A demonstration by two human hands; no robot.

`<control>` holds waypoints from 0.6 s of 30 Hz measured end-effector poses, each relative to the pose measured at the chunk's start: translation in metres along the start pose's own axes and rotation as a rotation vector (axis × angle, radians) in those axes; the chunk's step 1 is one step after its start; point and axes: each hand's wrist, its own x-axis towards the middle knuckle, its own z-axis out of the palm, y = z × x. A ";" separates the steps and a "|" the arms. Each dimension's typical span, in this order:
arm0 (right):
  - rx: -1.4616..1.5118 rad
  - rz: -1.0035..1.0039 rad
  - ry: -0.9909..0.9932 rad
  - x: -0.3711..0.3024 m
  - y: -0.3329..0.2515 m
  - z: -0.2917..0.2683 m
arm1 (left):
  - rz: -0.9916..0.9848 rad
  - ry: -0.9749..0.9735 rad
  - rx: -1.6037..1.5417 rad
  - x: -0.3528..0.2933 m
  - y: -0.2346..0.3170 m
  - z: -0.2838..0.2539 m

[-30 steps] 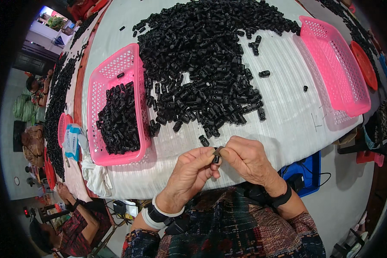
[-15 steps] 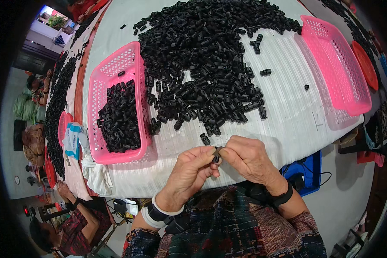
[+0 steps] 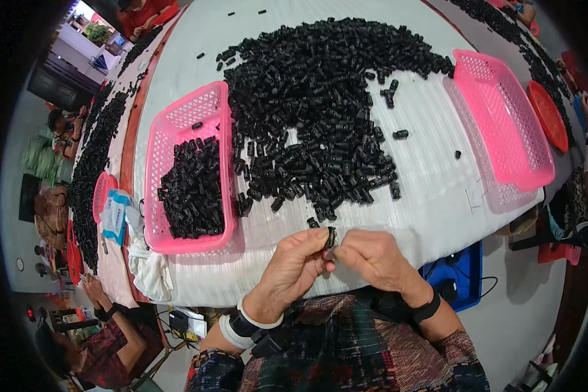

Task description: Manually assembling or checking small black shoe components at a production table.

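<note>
Above the table's near edge, my left hand (image 3: pixel 293 264) pinches a small black plastic part (image 3: pixel 331 236), shaped like a short cylinder, between thumb and fingers. Close on its right, my right hand (image 3: pixel 371 260) is closed, its thumb and curled fingers beside the part. Whatever those right fingers grip is hidden and slightly blurred. Just beyond my hands, a large pile of similar black parts (image 3: pixel 313 130) spreads over the white table cover (image 3: pixel 431 170). To the left, a pink perforated basket (image 3: pixel 227 189) contains many more of them.
Another pink basket (image 3: pixel 503 130) stands at the right, near a red-orange tray (image 3: pixel 547 116). A white cloth (image 3: pixel 150 271) and a blue-and-white packet (image 3: pixel 115 217) lie left. A blue crate (image 3: pixel 467 281) sits below the table edge. Co-workers (image 3: pixel 121 333) sit along the left table.
My right hand has drawn slightly right, away from the left fingertips, uncovering more of the black part. The left hand still pinches it. The whole view has shifted slightly.
</note>
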 end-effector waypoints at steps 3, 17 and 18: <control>0.089 -0.008 -0.045 -0.006 -0.004 -0.001 | -0.010 -0.017 -0.072 -0.003 0.001 0.000; 0.427 0.169 0.052 -0.002 -0.035 -0.001 | 0.052 -0.080 0.087 -0.027 -0.001 0.009; 0.441 0.181 0.023 -0.002 -0.035 -0.002 | 0.052 -0.081 0.090 -0.028 -0.001 0.009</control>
